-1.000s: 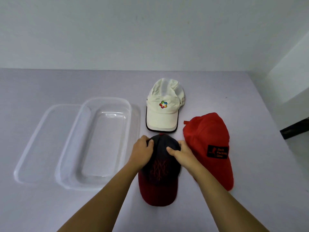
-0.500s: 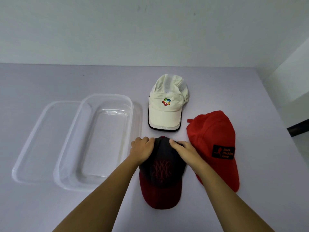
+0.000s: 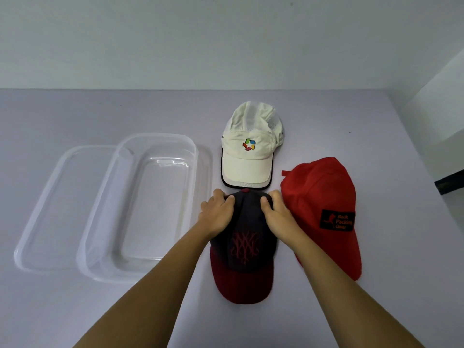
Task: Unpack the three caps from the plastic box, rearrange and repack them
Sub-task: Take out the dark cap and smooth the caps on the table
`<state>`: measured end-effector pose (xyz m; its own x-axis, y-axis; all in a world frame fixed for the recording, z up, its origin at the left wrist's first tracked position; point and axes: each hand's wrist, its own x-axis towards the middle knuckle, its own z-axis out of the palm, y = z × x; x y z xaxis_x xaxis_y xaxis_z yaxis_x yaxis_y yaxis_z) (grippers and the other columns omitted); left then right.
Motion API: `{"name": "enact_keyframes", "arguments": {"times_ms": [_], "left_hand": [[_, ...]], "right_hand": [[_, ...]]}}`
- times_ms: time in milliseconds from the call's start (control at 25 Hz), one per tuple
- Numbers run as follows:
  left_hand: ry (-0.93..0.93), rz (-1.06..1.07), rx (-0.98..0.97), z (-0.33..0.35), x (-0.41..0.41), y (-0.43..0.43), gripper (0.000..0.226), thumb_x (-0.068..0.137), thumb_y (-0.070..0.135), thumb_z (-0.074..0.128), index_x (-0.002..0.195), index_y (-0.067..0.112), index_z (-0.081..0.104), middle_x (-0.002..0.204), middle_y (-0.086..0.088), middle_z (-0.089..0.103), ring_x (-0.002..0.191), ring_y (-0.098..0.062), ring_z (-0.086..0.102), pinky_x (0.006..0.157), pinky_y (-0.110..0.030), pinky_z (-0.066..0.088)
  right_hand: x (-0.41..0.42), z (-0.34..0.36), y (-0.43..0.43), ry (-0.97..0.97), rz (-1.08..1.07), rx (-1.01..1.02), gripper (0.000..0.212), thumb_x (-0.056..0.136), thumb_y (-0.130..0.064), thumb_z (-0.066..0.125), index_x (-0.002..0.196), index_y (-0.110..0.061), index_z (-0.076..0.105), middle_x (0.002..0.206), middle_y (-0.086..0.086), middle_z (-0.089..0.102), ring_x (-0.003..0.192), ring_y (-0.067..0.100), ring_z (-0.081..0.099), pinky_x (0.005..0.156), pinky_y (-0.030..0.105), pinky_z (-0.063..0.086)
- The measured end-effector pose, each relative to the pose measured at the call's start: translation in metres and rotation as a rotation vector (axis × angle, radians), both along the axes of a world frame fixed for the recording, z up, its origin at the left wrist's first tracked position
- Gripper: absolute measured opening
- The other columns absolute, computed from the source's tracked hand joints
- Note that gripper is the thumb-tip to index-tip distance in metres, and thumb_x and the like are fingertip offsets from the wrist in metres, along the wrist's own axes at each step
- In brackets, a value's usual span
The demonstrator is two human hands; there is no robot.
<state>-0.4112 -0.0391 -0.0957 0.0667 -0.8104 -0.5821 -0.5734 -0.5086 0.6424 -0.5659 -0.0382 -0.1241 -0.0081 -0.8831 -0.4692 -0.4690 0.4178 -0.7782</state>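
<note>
We see the clear plastic box (image 3: 140,204) lying empty on its lid (image 3: 50,209). All three caps are out on the pale table (image 3: 75,310): white cap (image 3: 247,156), red cap (image 3: 324,209), dark cap (image 3: 244,249). Our left hand (image 3: 217,213) and right hand (image 3: 278,217) grip the dark cap's crown. A plain wall (image 3: 175,41) stands behind.
</note>
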Motion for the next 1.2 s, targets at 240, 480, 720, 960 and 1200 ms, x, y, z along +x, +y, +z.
{"name": "enact_keyframes", "arguments": {"times_ms": [240, 480, 720, 960, 1200], "left_hand": [[-0.087, -0.048, 0.017, -0.009, 0.003, -0.002, 0.028, 0.095, 0.034, 0.025, 0.107, 0.015, 0.042, 0.116, -0.008, 0.048, 0.114, -0.029, 0.036, 0.100, -0.047, 0.033], [-0.139, -0.026, 0.080, -0.011, 0.000, -0.007, 0.039, 0.095, 0.030, 0.022, 0.113, 0.007, 0.048, 0.130, -0.016, 0.045, 0.123, -0.034, 0.033, 0.102, -0.046, 0.029], [-0.043, 0.091, -0.102, -0.010, 0.003, -0.007, 0.024, 0.096, 0.020, 0.027, 0.086, 0.006, 0.045, 0.085, -0.006, 0.050, 0.083, -0.022, 0.046, 0.069, -0.031, 0.037], [-0.057, 0.085, -0.287, -0.007, 0.002, 0.006, 0.034, 0.100, 0.028, 0.026, 0.107, 0.005, 0.050, 0.102, -0.008, 0.052, 0.096, -0.023, 0.049, 0.084, -0.033, 0.037], [0.061, 0.352, -0.229, -0.022, -0.001, 0.038, 0.033, 0.099, 0.030, 0.027, 0.075, 0.012, 0.040, 0.078, -0.001, 0.042, 0.081, -0.020, 0.043, 0.069, -0.032, 0.037]], "right_hand": [[-0.005, -0.008, -0.002, -0.121, -0.108, 0.082, 0.022, 0.095, -0.030, 0.044, 0.076, -0.020, 0.046, 0.075, -0.004, 0.046, 0.074, 0.013, 0.045, 0.065, 0.028, 0.037], [-0.001, -0.009, -0.007, -0.071, -0.251, 0.185, 0.035, 0.095, -0.033, 0.041, 0.103, -0.005, 0.060, 0.107, 0.015, 0.062, 0.102, 0.030, 0.058, 0.092, 0.039, 0.045], [-0.002, -0.003, -0.006, 0.028, -0.166, 0.079, 0.027, 0.098, -0.030, 0.037, 0.089, -0.013, 0.055, 0.078, 0.000, 0.052, 0.083, 0.020, 0.050, 0.065, 0.029, 0.039], [-0.002, 0.007, 0.009, 0.111, -0.111, 0.029, 0.043, 0.098, -0.034, 0.035, 0.129, -0.006, 0.046, 0.131, 0.011, 0.053, 0.120, 0.027, 0.049, 0.097, 0.033, 0.038], [0.006, -0.001, 0.043, -0.089, -0.295, 0.008, 0.042, 0.095, -0.034, 0.045, 0.131, -0.012, 0.043, 0.137, 0.007, 0.045, 0.123, 0.020, 0.045, 0.102, 0.030, 0.036]]}}
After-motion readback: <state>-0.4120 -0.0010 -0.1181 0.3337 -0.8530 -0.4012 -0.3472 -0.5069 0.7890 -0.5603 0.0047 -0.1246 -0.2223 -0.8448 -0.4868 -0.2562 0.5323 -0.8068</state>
